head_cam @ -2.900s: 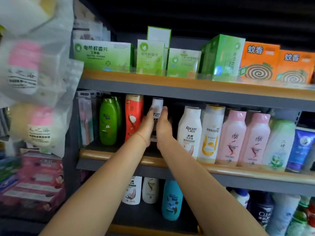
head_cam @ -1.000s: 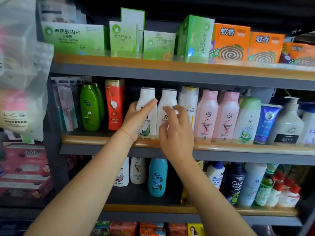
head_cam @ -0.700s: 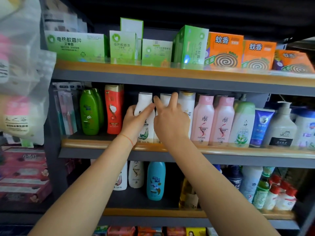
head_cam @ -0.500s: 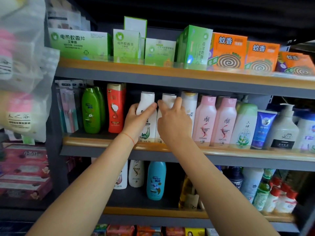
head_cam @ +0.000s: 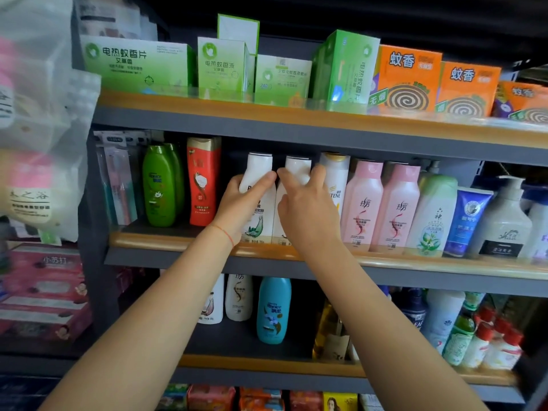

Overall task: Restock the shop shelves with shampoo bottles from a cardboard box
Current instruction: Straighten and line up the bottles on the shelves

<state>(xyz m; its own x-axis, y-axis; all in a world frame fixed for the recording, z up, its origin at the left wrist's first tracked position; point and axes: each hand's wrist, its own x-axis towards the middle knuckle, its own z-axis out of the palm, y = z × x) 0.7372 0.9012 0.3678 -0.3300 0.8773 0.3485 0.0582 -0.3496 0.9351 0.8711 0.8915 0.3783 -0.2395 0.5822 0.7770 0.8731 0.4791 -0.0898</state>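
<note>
Two white shampoo bottles stand upright side by side on the middle shelf (head_cam: 178, 243). My left hand (head_cam: 240, 206) grips the left white bottle (head_cam: 258, 170) around its body, thumb across the front. My right hand (head_cam: 305, 209) grips the right white bottle (head_cam: 297, 169), covering most of its label. Both bottles stand on the shelf between a red bottle (head_cam: 203, 179) and a white Pantene bottle (head_cam: 336, 176). No cardboard box is in view.
Two green bottles (head_cam: 158, 185) stand left of the red one. Two pink bottles (head_cam: 381, 203) and a green-capped bottle (head_cam: 434, 215) fill the right. Green and orange boxes (head_cam: 406, 81) sit on the top shelf. More bottles, one blue (head_cam: 272, 310), line the lower shelf. Bagged goods (head_cam: 32, 143) hang at left.
Both hands first reached deep into a gap in the shelf. Two white bottles now stand at the front. My right hand closed from spread fingers onto the right bottle.
</note>
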